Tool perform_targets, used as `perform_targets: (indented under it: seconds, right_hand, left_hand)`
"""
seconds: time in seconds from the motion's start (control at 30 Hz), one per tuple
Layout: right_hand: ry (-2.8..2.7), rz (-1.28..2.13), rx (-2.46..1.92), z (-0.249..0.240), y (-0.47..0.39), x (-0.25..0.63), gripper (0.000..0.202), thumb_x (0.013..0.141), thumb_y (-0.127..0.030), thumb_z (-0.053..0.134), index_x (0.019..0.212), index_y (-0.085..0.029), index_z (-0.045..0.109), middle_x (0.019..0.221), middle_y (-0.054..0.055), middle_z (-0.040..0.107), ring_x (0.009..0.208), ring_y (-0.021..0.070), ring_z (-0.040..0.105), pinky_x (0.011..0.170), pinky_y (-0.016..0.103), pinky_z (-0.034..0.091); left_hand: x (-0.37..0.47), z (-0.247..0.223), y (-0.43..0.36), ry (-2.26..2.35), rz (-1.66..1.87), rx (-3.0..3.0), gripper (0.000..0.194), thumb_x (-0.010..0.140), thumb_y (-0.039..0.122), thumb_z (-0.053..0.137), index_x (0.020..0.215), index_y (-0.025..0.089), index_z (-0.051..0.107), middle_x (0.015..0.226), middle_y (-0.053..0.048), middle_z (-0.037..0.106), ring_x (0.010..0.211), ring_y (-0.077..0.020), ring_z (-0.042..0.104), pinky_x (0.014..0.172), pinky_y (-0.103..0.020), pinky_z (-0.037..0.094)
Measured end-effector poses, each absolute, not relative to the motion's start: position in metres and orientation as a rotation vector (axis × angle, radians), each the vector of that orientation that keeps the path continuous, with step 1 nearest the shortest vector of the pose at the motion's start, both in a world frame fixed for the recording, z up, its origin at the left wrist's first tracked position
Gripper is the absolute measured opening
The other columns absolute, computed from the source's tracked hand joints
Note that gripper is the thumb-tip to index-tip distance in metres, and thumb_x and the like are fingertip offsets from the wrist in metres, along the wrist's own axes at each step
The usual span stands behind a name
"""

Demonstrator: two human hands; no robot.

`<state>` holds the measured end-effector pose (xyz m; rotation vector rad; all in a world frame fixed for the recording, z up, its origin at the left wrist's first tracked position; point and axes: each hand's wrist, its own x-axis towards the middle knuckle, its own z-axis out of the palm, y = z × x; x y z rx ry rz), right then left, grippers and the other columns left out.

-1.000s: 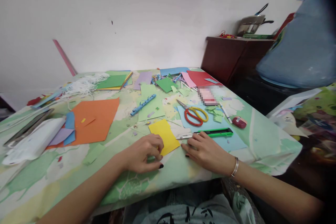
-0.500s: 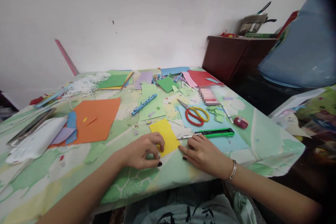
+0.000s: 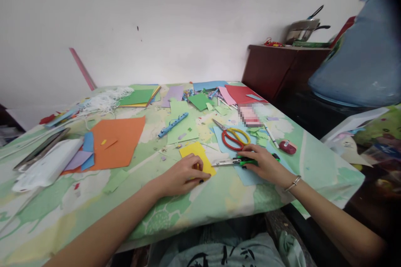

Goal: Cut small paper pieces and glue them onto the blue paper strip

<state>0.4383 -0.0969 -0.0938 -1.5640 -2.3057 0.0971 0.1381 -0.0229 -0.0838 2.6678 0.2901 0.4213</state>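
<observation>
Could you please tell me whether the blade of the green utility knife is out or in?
It is out: the metal blade of the utility knife extends bare from its green-and-black handle.

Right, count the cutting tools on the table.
2: the scissors, partly on the light blue paper, and the green utility knife, under the right hand. Others may be hidden.

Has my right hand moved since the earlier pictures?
Yes, the right hand has shifted rightward, from beside the yellow paper to the green cutter's handle.
</observation>
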Motion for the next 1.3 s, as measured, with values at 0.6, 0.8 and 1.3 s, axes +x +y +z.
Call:
perform_targets:
  seconds: [0.6, 0.8, 1.3]
  right_hand:
    - [-2.395, 0.069, -1.372, -0.083, -0.103, 0.448, 0.044, 0.077, 0.001, 0.039, 0.113, -0.019, 0.055, 0.103, 0.011, 0.060, 0.098, 0.0232, 0.050, 0.083, 0.043, 0.046]
    - [-2.347, 0.082, -1.421, -0.077, -0.101, 0.453, 0.045, 0.075, -0.002, 0.042, 0.113, -0.021, 0.057, 0.104, 0.010, 0.059, 0.099, 0.0230, 0.052, 0.084, 0.042, 0.046]
    - [-2.451, 0.110, -1.340, -0.080, -0.094, 0.445, 0.047, 0.083, -0.003, 0.037, 0.116, -0.027, 0.059, 0.102, 0.009, 0.058, 0.094, 0.0213, 0.050, 0.079, 0.039, 0.046]
  left_hand:
    - [0.137, -0.092, -0.017, 0.279, 0.483, 2.640, 0.030, 0.089, 0.022, 0.041, 0.104, 0.028, 0.066, 0.084, -0.007, 0.051, 0.080, -0.0152, 0.046, 0.071, -0.030, 0.040]
    - [0.136, -0.093, -0.016, 0.282, 0.483, 2.646, 0.030, 0.089, 0.023, 0.041, 0.103, 0.029, 0.067, 0.085, -0.007, 0.051, 0.081, -0.0154, 0.046, 0.073, -0.030, 0.041]
    - [0.136, -0.093, -0.015, 0.279, 0.464, 2.646, 0.031, 0.088, 0.017, 0.043, 0.104, 0.029, 0.066, 0.087, -0.007, 0.051, 0.082, -0.0157, 0.046, 0.073, -0.030, 0.040]
